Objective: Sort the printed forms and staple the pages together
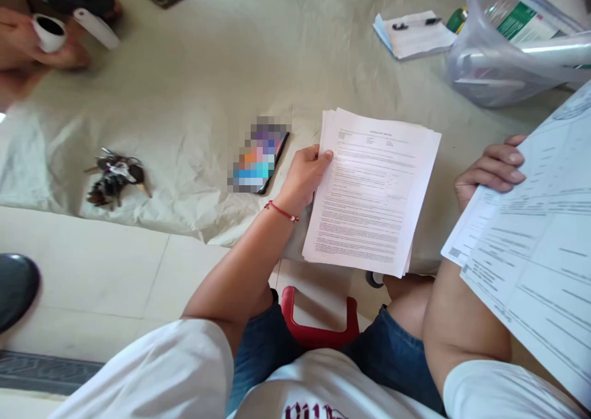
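Plainly, in the head view the main risk is slipping paper: the stack of papers (364, 203) reaches the near edge of the bench (194, 87) at its lower end, and a loosened pinch could let sheets slide toward the floor (101, 265). Its sheets sit unevenly, so those underneath might drift first. The loose sheets (521, 240) spread past the near edge at the right, mostly unsupported, and could bend or fan apart. A careless sweep of the left hand (305, 176) could nudge the phone (263, 160) just beside it.

That hand comes in over the near edge, forearm slanting forward, its fingers closed on the stack's left side, thumb on top, the rest largely hidden. The right hand (494, 170) is bent, with fingers curled at the loose sheets' left edge; its thumb is hidden, so I cannot tell how firm that hold is.
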{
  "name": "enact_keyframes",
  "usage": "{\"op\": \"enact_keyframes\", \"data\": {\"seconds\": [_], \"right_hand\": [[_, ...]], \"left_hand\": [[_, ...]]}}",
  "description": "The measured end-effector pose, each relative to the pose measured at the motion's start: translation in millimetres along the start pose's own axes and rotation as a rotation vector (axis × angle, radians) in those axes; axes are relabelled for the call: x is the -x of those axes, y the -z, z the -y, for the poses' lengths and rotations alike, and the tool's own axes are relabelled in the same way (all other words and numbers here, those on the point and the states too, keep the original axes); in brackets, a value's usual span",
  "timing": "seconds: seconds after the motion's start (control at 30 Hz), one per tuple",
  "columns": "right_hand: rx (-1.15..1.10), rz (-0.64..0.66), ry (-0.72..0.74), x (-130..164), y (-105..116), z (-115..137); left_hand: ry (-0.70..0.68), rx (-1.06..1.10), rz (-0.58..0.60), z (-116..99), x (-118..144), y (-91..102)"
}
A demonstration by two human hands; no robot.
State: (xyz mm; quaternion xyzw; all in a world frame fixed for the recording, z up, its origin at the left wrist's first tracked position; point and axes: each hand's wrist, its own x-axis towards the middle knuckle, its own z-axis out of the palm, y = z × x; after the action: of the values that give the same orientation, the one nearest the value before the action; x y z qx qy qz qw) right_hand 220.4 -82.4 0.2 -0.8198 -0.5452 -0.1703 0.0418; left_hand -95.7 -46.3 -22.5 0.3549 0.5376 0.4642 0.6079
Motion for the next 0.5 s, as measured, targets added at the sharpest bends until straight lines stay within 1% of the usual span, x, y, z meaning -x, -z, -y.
{"op": "enact_keyframes", "data": {"seconds": [0.03,0.1,0.13,0.17,0.2,0.23,0.27,0.3,0.33,0.37,0.4,0.43,0.5], "right_hand": [[0.014,0.001,0.061,3.3,4.0,0.3],[-0.107,-0.087,0.116,6.7,10.7,2.6],[-0.056,-0.110,0.156,6.7,13.6,5.0],[0.130,-0.123,0.220,5.7,16.4,8.6],[0.502,-0.111,0.326,4.3,19.0,13.5],[0.979,-0.108,0.463,2.7,21.3,19.4],[1.465,-0.131,0.592,1.5,23.1,26.3],[1.893,-0.189,0.682,0.9,24.0,33.8],[2.186,-0.273,0.677,1.0,23.8,41.5],[2.388,-0.356,0.596,1.8,22.2,49.1],[2.483,-0.460,0.509,3.1,19.1,56.1],[2.522,-0.525,0.391,4.6,14.9,62.2],[2.548,-0.543,0.180,6.9,4.3,70.7]], "left_hand": [[-0.006,-0.023,-0.002,-1.4,-1.3,2.8],[-0.043,-0.074,-0.020,-5.2,-4.4,8.4],[-0.072,-0.103,-0.036,-7.4,-6.0,10.9],[-0.105,-0.135,-0.057,-9.5,-7.6,13.2],[-0.136,-0.173,-0.081,-11.2,-8.7,15.3],[-0.160,-0.211,-0.103,-12.3,-9.4,17.5],[-0.174,-0.244,-0.125,-12.6,-9.2,19.8],[-0.177,-0.267,-0.147,-11.8,-8.0,22.2],[-0.174,-0.282,-0.162,-10.1,-5.8,24.9],[-0.170,-0.276,-0.177,-7.4,-2.6,27.6],[-0.174,-0.265,-0.195,-4.2,1.4,30.4],[-0.189,-0.246,-0.190,-0.8,5.9,33.2],[-0.185,-0.136,-0.178,4.8,14.9,38.1]]}}
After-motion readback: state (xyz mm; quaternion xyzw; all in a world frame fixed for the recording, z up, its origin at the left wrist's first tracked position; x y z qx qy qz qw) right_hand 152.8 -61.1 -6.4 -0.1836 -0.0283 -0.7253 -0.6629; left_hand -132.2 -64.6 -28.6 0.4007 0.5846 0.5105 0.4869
